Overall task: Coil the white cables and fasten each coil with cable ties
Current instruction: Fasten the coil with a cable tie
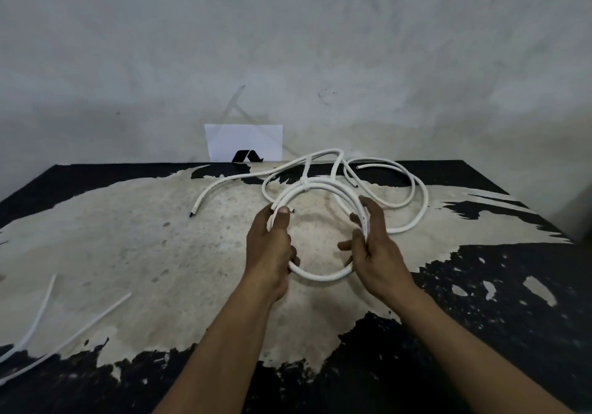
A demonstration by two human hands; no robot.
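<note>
A coil of white cable hangs in the air above the middle of the table, held between both hands. My left hand grips its left side with the thumb up on the strands. My right hand grips its right side, fingers curled round the strands. A white cable tie is wrapped round the top of the coil, its tail sticking up. Behind the coil a loose white cable sprawls in wide loops, one end reaching left on the table.
The table has a worn black top with a large pale patch. Two thin white cable ties lie near the front left edge. A white card with a black mark leans against the wall at the back.
</note>
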